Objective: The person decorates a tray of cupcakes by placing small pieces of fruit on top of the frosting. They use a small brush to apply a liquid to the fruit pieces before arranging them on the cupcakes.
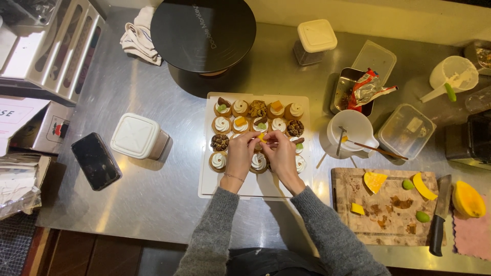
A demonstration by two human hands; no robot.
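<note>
Hands meet over the flat white rectangular tray (207, 186) on the brushed steel counter (153, 204). The left hand (240, 153) and the right hand (280, 152) come together fingertip to fingertip, pinching a small orange-yellow piece of fruit (261, 136) between them above the middle of the tray. It hangs just over the small round cream-topped tartlets (240, 108), which stand in rows; some carry green or orange fruit bits, others dark chocolate crumbs. Both arms wear grey knitted sleeves (215, 230), and a thin bracelet circles the left wrist.

Just right of the tray stands a white round bowl (358, 128) with a metal utensil and a wooden stick in it. Nearer the person on the right lies a wooden cutting board (388, 220) bearing orange fruit slices and 3 small green pieces, a black-handled knife (440, 214) at its right edge. Left of the tray sit a white square lidded container (135, 135) and a black phone (95, 161). A black round turntable (202, 30) stands behind the tray.
</note>
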